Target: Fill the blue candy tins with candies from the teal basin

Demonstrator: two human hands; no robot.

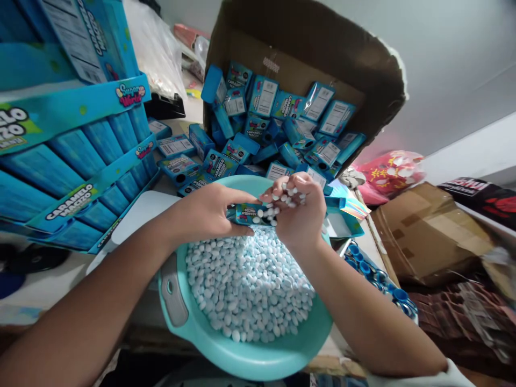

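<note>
My left hand (209, 212) grips a small blue candy box (245, 213), thumb above and fingers below, over a turquoise bowl (258, 363). My right hand (300, 212) is cupped around a handful of small candies (288, 196), tilted toward the box's end, where several candies spill between the two. Beneath both hands, pale blue and white oval candies (250, 285) fill much of the bowl. A grey grip (174, 295) with a hole marks the bowl's left side. The box's opening is partly hidden by candies and fingers.
Behind the bowl, a tipped cardboard carton (298, 54) spills many small blue boxes (264, 97). Stacked display trays (76, 161) of blue boxes stand at left. At right are a container of blue caps or rings (366, 271) and a brown carton (427, 231).
</note>
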